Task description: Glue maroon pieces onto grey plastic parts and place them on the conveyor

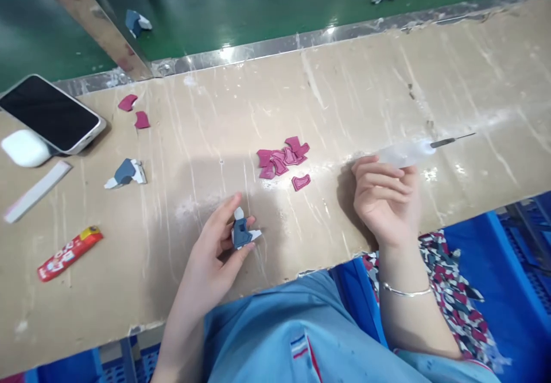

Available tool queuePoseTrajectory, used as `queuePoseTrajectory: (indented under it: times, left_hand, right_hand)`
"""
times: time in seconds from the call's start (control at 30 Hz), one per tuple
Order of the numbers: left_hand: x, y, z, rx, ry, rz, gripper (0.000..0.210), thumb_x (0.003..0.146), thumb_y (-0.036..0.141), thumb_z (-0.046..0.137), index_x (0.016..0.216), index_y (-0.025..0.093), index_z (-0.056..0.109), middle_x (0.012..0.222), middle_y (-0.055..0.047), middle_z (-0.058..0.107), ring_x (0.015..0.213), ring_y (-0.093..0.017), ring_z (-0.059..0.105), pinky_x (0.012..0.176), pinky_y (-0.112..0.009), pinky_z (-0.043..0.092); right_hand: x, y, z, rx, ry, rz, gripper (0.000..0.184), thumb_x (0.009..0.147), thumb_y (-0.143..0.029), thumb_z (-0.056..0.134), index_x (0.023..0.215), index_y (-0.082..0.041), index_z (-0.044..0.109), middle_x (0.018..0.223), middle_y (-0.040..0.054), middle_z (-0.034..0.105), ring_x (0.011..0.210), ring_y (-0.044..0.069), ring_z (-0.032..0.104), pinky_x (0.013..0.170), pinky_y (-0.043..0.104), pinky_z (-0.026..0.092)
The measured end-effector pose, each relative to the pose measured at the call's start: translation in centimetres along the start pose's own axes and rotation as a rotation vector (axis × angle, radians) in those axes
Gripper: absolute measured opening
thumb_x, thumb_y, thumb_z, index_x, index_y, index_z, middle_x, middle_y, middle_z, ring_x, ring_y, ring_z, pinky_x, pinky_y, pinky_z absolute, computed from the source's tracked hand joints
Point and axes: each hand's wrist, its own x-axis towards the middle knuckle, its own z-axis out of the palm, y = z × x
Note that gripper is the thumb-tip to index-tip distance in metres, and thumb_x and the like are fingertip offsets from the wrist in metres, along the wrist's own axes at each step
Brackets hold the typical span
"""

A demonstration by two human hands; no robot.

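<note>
Between the thumb and fingers of my left hand [217, 251] is a small blue-grey and white molded piece [242, 232], tilted just above the table. My right hand [390, 202] is curled with its palm partly turned up. It grips a translucent white bottle [402, 154] with a dark needle tip [451, 140] pointing right; part of the bottle is hidden behind the fingers. A small pile of magenta pieces [279, 162] lies between my hands, and one single magenta piece [301, 182] rests just in front of it.
On the left are another blue-grey and white piece [127, 173], a red wrapper [70, 254], a white strip [38, 192], a phone [49, 113] and a white case [26, 148]. Beyond the metal edge runs a green surface [258, 10] carrying similar pieces. Blue bins [495, 274] stand below.
</note>
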Motion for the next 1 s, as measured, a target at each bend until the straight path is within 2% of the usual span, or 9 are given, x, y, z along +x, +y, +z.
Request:
queuePoseTrajectory:
  times: [0.07,0.13,0.2,0.3,0.4,0.5,0.67,0.8,1.0]
  left_hand:
    - [0.0,0.0,0.0,0.01,0.003,0.015,0.068,0.099,0.013,0.075,0.15,0.057,0.062,0.167,0.001,0.057,0.124,-0.02,0.079,0.096,-0.026,0.069]
    - [0.1,0.1,0.0,0.016,0.002,0.023,0.064,0.1,0.014,0.075,0.148,0.054,0.065,0.167,0.0,0.057,0.123,-0.021,0.08,0.096,-0.027,0.07]
    - [0.1,0.1,0.0,0.025,0.003,0.02,0.059,0.099,0.016,0.076,0.147,0.049,0.067,0.168,-0.003,0.056,0.123,-0.022,0.08,0.096,-0.029,0.07]
    - [0.0,0.0,0.0,0.04,0.015,0.012,0.055,0.099,0.02,0.077,0.148,0.044,0.067,0.17,-0.006,0.054,0.125,-0.025,0.079,0.097,-0.034,0.071]
    - [-0.2,-0.3,0.0,0.065,0.011,-0.016,0.05,0.102,0.025,0.074,0.149,0.04,0.067,0.173,-0.009,0.05,0.126,-0.027,0.078,0.098,-0.036,0.071]
    - [-0.4,-0.7,0.0,0.074,0.016,-0.043,0.045,0.104,0.029,0.071,0.148,0.036,0.067,0.175,-0.01,0.047,0.128,-0.029,0.077,0.101,-0.039,0.07]
    - [-0.2,-0.6,0.1,0.039,-0.038,-0.056,0.046,0.104,0.027,0.07,0.149,0.037,0.066,0.176,-0.01,0.045,0.133,-0.03,0.075,0.104,-0.041,0.068]
    - [-0.2,-0.2,0.7,-0.019,0.0,-0.064,0.058,0.097,0.018,0.073,0.152,0.032,0.062,0.171,-0.013,0.05,0.129,-0.029,0.077,0.104,-0.041,0.068]
    - [-0.1,0.6,1.0,-0.135,-0.008,-0.102,0.066,0.092,0.013,0.075,0.154,0.026,0.057,0.148,-0.012,0.071,0.125,-0.026,0.078,0.108,-0.038,0.066]
  right_hand:
    - [-0.5,1.5,0.2,-0.603,0.137,-0.195,0.03,0.105,-0.06,0.059,0.112,-0.031,0.065,0.076,-0.0058,0.061,0.052,0.01,0.048,0.042,0.021,0.039]
    - [-0.5,3.5,0.6,-1.346,0.22,-0.302,0.052,0.108,-0.074,0.038,0.11,-0.032,0.069,0.077,-0.0023,0.063,0.053,0.013,0.049,0.044,0.027,0.041]
    - [0.3,5.2,1.0,-1.963,0.209,-0.409,0.047,0.111,-0.065,0.041,0.113,-0.03,0.073,0.092,0.0047,0.073,0.068,0.019,0.061,0.06,0.036,0.054]
    - [2.2,6.3,1.3,-2.481,0.135,-0.604,0.026,0.109,-0.038,0.061,0.123,-0.026,0.079,0.121,0.0116,0.08,0.104,0.03,0.067,0.093,0.05,0.058]
    - [3.5,6.3,1.3,-2.786,0.028,-0.628,0.03,0.11,-0.021,0.056,0.124,-0.022,0.082,0.11,0.0131,0.081,0.1,0.03,0.064,0.088,0.047,0.057]
    - [3.5,5.7,1.8,-2.843,-0.023,-0.596,0.034,0.108,-0.014,0.052,0.124,-0.019,0.081,0.099,0.0117,0.078,0.089,0.026,0.069,0.076,0.041,0.06]
    - [2.5,6.3,3.4,-2.518,-0.156,-0.54,0.015,0.104,-0.02,0.069,0.1,-0.022,0.084,0.093,0.0061,0.083,0.083,0.022,0.081,0.077,0.036,0.069]
    - [1.8,9.0,2.4,-2.275,-0.262,-0.715,0.031,0.102,-0.011,0.07,0.121,-0.031,0.085,0.103,0.0034,0.088,0.089,0.021,0.085,0.08,0.034,0.074]
    - [0.7,12.5,-1.5,-2.206,-0.421,-0.867,0.06,0.096,0.0,0.074,0.147,-0.032,0.073,0.116,0.007,0.086,0.099,0.023,0.086,0.087,0.032,0.075]
